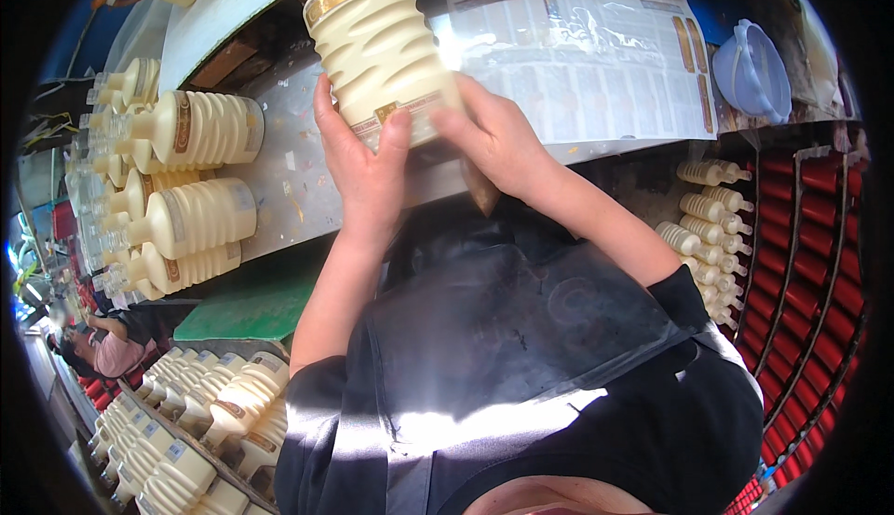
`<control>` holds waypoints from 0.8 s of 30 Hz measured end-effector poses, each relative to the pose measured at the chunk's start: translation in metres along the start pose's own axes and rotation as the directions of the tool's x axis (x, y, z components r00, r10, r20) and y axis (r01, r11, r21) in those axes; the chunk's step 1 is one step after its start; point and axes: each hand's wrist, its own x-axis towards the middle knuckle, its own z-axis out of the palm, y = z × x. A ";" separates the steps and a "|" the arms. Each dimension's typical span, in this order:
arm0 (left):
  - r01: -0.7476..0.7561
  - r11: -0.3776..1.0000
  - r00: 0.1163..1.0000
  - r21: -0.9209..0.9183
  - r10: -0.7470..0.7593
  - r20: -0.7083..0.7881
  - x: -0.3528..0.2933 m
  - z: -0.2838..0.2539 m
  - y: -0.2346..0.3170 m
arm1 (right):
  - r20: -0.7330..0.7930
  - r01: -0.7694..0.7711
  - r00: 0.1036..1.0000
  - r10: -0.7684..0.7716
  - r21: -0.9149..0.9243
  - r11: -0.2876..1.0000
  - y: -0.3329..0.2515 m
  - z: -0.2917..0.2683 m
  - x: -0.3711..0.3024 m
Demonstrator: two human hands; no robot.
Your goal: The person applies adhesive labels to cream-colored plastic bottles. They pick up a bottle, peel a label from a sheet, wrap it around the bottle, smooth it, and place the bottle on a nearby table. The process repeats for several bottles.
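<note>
A cream-coloured ridged plastic bottle (386,54) stands out over the workbench in front of me, its neck pointing away. A gold-brown band runs round its shoulder, and another decorated band crosses near its base. My left hand (365,166) is wrapped round the base end from the left, thumb on the lower band. On the right side of the same end, my right hand (495,133) presses its fingers against the bottle, slightly blurred. Beyond my right hand lies a large clear-and-white sheet of labels (596,77), with a few gold-brown strips at its right edge.
Several matching bottles (209,128) lie stacked at the bench's left end. More bottles (251,389) fill racks at lower left, near a green board (247,305). A pale blue bucket (752,73) stands at right, above red stacked pieces (810,264). Another person (116,347) sits far left.
</note>
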 end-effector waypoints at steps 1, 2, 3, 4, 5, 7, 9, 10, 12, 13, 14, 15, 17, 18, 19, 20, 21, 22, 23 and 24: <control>-0.001 1.000 1.000 0.012 0.001 -0.001 0.000 0.000 0.000 | -0.002 0.009 1.000 -0.009 0.008 1.000 0.002 0.001 0.000; -0.008 1.000 1.000 0.017 0.008 0.001 0.000 -0.001 0.000 | -0.004 0.019 1.000 -0.019 0.015 1.000 0.002 0.000 -0.001; -0.014 1.000 1.000 0.022 0.014 0.002 0.000 -0.001 0.000 | 0.011 -0.001 1.000 0.001 0.047 0.999 0.001 -0.002 0.000; -0.015 1.000 1.000 0.023 0.015 0.004 0.001 -0.001 0.000 | 0.027 -0.021 0.999 0.019 0.078 0.997 -0.001 -0.005 0.001; -0.017 0.999 1.000 0.028 0.016 0.009 0.001 -0.002 0.000 | 0.062 -0.072 0.996 0.066 0.106 0.992 -0.004 -0.008 0.002; -0.007 0.999 1.000 0.033 0.006 0.019 0.000 -0.004 0.000 | 0.108 -0.310 0.950 0.293 0.206 0.928 -0.011 -0.023 0.006; 0.046 0.998 0.999 -0.037 -0.045 0.026 -0.001 -0.006 -0.001 | 0.162 -0.479 0.878 0.451 0.330 0.814 -0.017 -0.037 0.008; 0.072 0.995 0.997 -0.074 -0.070 0.029 -0.002 -0.008 -0.001 | 0.098 -0.390 0.918 0.385 0.401 0.829 -0.019 -0.040 0.008; 0.079 0.978 0.995 -0.194 -0.065 0.078 -0.003 -0.011 -0.003 | -0.090 -0.254 0.938 0.335 0.477 0.841 -0.021 -0.041 0.006; 0.090 0.965 0.992 -0.245 -0.066 0.107 -0.004 -0.013 -0.005 | -0.087 -0.215 0.956 0.281 0.447 0.868 -0.022 -0.038 0.005; 0.098 0.956 0.991 -0.277 -0.067 0.117 -0.004 -0.016 -0.006 | -0.130 -0.146 0.968 0.217 0.414 0.898 -0.022 -0.035 0.004; 0.110 0.947 0.989 -0.302 -0.074 0.129 -0.004 -0.019 -0.008 | -0.136 -0.084 0.980 0.144 0.370 0.925 -0.022 -0.032 0.003; 0.124 0.932 0.986 -0.340 -0.077 0.148 -0.005 -0.026 -0.014 | -0.183 -0.026 0.981 0.058 0.173 0.985 -0.023 -0.028 0.005; 0.122 0.927 0.986 -0.354 -0.071 0.153 -0.005 -0.028 -0.017 | -0.238 -0.030 0.970 0.043 0.061 0.998 -0.023 -0.027 0.006; 0.118 0.922 0.986 -0.370 -0.065 0.154 -0.006 -0.029 -0.020 | -0.288 -0.037 0.957 0.020 -0.054 0.998 -0.025 -0.027 0.006; 0.087 0.927 0.983 -0.365 -0.021 0.180 -0.007 -0.030 -0.023 | -0.412 0.100 0.900 -0.145 -0.128 0.987 -0.026 -0.026 0.007; 0.052 0.932 0.978 -0.359 0.025 0.206 -0.007 -0.031 -0.026 | -0.350 0.145 0.911 -0.218 -0.223 0.964 -0.027 -0.027 0.005; 0.047 0.943 0.973 -0.331 0.032 0.230 -0.008 -0.032 -0.028 | -0.299 0.221 0.904 -0.307 -0.288 0.932 -0.029 -0.026 0.001; 0.021 0.960 0.976 -0.281 0.041 0.214 -0.009 -0.032 -0.029 | -0.241 0.294 0.889 -0.388 -0.347 0.890 -0.030 -0.026 -0.005; 0.024 0.978 0.981 -0.207 0.017 0.194 -0.009 -0.031 -0.030 | -0.123 0.470 0.812 -0.570 -0.439 0.766 -0.031 -0.024 -0.009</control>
